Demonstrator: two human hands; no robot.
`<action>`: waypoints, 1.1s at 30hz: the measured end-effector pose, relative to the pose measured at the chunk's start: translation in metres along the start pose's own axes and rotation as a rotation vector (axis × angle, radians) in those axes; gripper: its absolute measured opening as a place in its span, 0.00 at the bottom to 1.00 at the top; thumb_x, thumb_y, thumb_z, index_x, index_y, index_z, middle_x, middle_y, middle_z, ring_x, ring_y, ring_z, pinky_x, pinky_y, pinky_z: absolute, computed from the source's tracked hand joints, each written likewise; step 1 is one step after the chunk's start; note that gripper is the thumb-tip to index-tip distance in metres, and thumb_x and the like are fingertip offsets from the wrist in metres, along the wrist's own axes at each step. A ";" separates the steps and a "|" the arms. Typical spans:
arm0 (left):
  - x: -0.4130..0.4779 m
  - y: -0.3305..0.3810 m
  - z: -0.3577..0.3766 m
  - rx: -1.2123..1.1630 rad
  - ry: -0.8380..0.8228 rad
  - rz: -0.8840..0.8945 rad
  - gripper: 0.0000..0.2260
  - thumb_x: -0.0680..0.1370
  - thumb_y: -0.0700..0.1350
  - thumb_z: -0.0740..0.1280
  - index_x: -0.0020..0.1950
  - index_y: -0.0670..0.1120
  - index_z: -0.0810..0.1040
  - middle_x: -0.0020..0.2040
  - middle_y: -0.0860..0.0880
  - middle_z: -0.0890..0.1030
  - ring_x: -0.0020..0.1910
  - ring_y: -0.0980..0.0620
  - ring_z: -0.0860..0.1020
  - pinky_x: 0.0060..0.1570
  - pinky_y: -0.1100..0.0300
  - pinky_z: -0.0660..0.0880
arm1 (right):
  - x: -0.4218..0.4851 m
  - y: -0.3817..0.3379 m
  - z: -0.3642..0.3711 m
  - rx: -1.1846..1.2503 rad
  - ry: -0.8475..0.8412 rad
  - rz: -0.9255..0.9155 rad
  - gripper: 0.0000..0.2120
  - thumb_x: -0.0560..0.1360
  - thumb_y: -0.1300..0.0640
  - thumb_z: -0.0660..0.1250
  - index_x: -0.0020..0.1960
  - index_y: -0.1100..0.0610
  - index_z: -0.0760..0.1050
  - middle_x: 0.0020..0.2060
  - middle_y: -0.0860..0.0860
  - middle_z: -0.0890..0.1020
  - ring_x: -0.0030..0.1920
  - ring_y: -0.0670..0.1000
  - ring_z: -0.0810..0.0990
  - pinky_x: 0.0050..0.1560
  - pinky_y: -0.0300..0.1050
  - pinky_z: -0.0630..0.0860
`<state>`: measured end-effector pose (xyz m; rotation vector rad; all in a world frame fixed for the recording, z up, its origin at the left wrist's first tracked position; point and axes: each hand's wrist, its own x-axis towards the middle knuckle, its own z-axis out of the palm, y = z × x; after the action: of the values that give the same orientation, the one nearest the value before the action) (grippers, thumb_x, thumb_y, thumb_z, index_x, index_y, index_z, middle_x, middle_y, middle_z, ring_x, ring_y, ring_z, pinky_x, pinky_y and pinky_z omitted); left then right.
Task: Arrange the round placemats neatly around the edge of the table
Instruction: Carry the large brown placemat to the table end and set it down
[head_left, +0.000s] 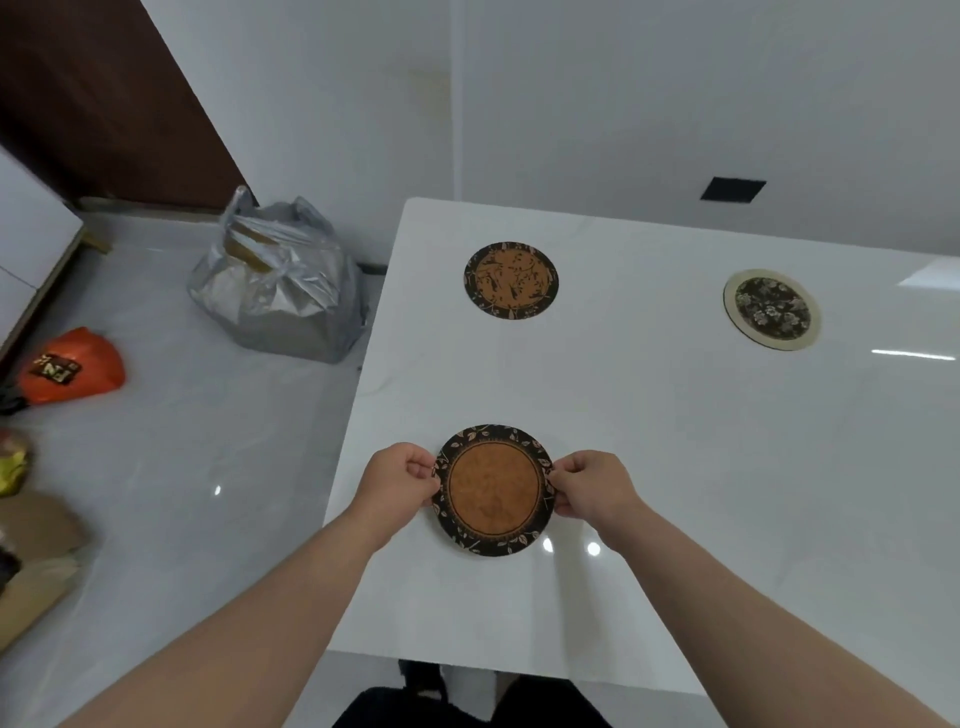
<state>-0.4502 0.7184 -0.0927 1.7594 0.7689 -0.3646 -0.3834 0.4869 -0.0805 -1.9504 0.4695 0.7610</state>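
Near mat: the brown placemat with the black leaf border sits at the near left of the white table, close to the left edge, and both hands are on it.
Left hand: the left hand pinches the mat's left rim, fingers curled shut on the border.
Right hand: the right hand mirrors it on the right rim, thumb and fingers closed on the edge.
Lifted or flat: hard to call; it looks at or just off the surface.
Handling: looks thin, stiff and light, a flat disc that should keep its shape; opposite rims are the sensible hold for squaring it up.
Far mats: a second brown mat lies far left, and a dark floral mat with a pale rim far right, well apart.
Surface: glossy, throwing back ceiling lights, so a mat will likely slide easily.
Room: pale tiled floor on the left, a silver bag beside the table, an orange bag further left, white walls beyond.
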 end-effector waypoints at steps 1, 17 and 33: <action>0.000 -0.005 -0.003 0.019 -0.010 0.005 0.09 0.72 0.32 0.70 0.45 0.45 0.78 0.40 0.46 0.78 0.39 0.50 0.78 0.47 0.50 0.82 | -0.001 0.004 0.004 -0.003 0.006 0.007 0.06 0.74 0.70 0.65 0.39 0.66 0.78 0.31 0.59 0.76 0.33 0.55 0.74 0.42 0.52 0.82; 0.021 -0.042 -0.015 0.481 -0.098 0.317 0.12 0.75 0.42 0.70 0.58 0.47 0.78 0.51 0.53 0.79 0.49 0.55 0.77 0.60 0.54 0.75 | -0.001 0.041 0.024 -0.602 0.074 -0.254 0.09 0.75 0.55 0.66 0.54 0.56 0.78 0.47 0.50 0.80 0.53 0.55 0.80 0.53 0.47 0.76; 0.029 -0.053 -0.006 1.211 -0.210 0.506 0.55 0.62 0.73 0.64 0.78 0.49 0.43 0.80 0.47 0.41 0.78 0.45 0.38 0.75 0.41 0.39 | 0.002 0.056 0.024 -1.152 -0.037 -0.407 0.55 0.62 0.29 0.66 0.78 0.53 0.46 0.78 0.60 0.47 0.78 0.60 0.47 0.77 0.58 0.47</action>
<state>-0.4644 0.7417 -0.1467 2.8653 -0.1785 -0.7324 -0.4233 0.4822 -0.1263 -2.9235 -0.5324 0.8735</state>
